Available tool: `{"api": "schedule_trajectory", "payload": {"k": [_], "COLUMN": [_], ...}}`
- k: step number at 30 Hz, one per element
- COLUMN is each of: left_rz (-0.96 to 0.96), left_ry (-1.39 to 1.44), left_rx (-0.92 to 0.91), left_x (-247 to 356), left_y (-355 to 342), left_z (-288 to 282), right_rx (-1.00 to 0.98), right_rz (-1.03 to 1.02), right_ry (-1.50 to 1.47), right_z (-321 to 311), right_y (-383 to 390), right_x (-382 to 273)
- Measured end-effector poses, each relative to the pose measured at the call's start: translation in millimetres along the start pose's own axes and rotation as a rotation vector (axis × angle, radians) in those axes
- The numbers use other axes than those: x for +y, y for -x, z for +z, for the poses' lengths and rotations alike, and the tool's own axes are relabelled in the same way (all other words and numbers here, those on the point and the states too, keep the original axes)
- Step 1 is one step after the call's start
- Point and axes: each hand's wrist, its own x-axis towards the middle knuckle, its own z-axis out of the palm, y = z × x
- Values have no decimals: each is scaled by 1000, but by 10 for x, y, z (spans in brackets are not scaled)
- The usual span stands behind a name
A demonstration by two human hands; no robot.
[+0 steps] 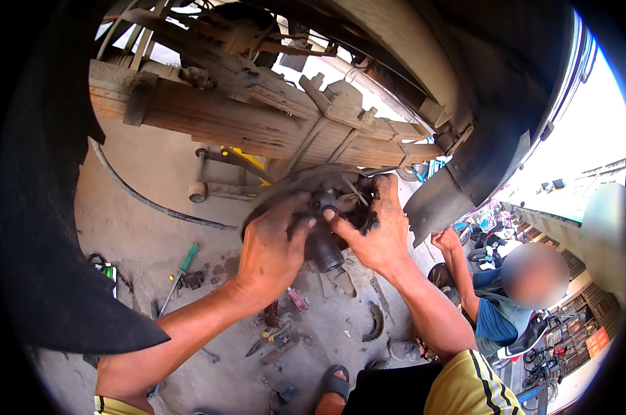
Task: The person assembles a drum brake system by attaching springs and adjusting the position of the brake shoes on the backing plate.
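Observation:
In front of me a dark, greasy axle spindle (324, 252) juts out toward me, below a vehicle's leaf springs. Behind it curves a brownish round backing plate (278, 192). My left hand (274, 249) is closed at the left side of the spindle, its thumb by the base and its blackened fingers partly hidden. On the other side my right hand (376, 232) curls its greasy fingers round the brake parts at the plate's right edge. Its thumb reaches in toward the spindle's base. Whether either hand grips a small loose piece is hidden.
Thick leaf springs (209, 114) cross overhead, and dark fender rubber (57, 277) hangs at left. A green-handled screwdriver (181, 271), pliers (270, 337) and a curved brake shoe (374, 322) lie on the concrete. A yellow jack (247, 160) stands behind. Another person (496, 304) crouches at right.

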Motion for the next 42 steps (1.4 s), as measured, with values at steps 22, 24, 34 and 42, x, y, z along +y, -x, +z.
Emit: {"api": "schedule_trajectory", "payload": {"k": [22,24,34,42], "left_rz": [-459,-505,-423,-708], "left_ry": [549,634,746,1118], "left_rx": [163,207,220,172], "left_x": [180,189,122,195], "left_y": [-68,-41,-3,25], "left_z": [216,279,336,322], "right_rx": [88,47,95,92], "right_rz": [-75,-72,-109,-106], "right_ry": [100,157,248,297], "right_z": [144,87,117,139], "right_y": [18,5,3,16], "right_x": [115,90,23,103]}}
